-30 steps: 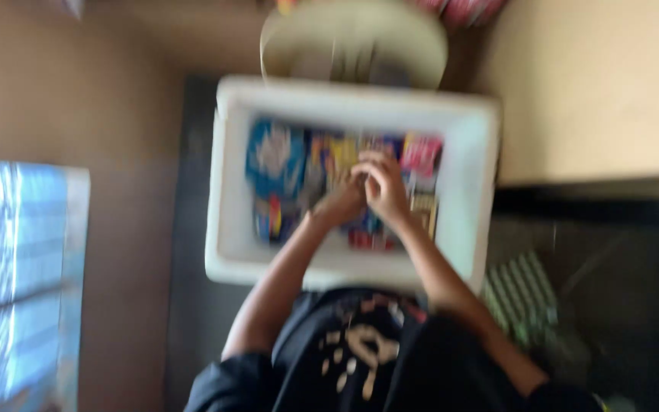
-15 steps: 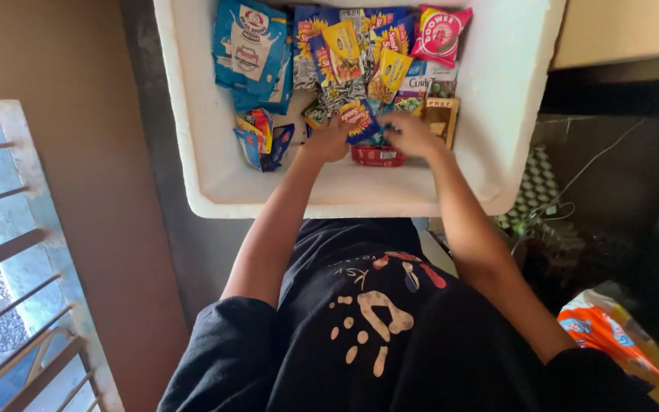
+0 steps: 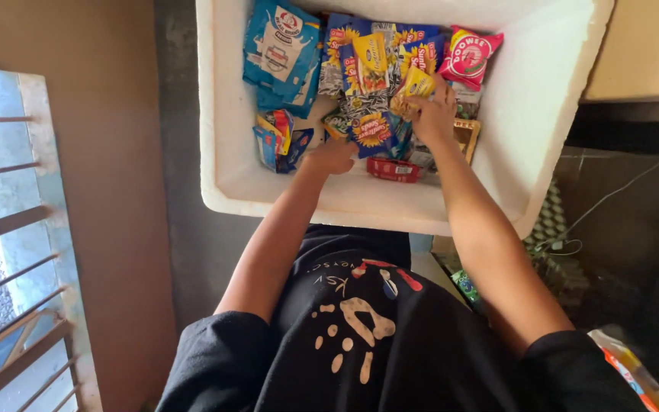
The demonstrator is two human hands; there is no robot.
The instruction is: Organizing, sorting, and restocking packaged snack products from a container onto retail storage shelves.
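A white foam box (image 3: 223, 164) in front of me holds several snack packets: blue ones (image 3: 280, 49) at the left, yellow and dark sunflower-printed ones (image 3: 369, 61) in the middle, a pink one (image 3: 470, 55) at the right. My left hand (image 3: 331, 157) is down among the packets near a small blue packet (image 3: 276, 141), fingers curled; what it holds is hidden. My right hand (image 3: 432, 114) grips a yellow packet (image 3: 413, 84). A red packet (image 3: 394, 169) lies between my wrists.
A barred window (image 3: 9, 236) and a brown wall are at the left. A beige surface (image 3: 646, 49) lies at the upper right. Egg trays (image 3: 554, 229), a cable and an orange bag (image 3: 627, 366) sit on the dark floor at the right.
The view has come closer to the box and steadied. My two hands, close together before, have spread apart: the right moved up to the yellow packet, the left stayed low.
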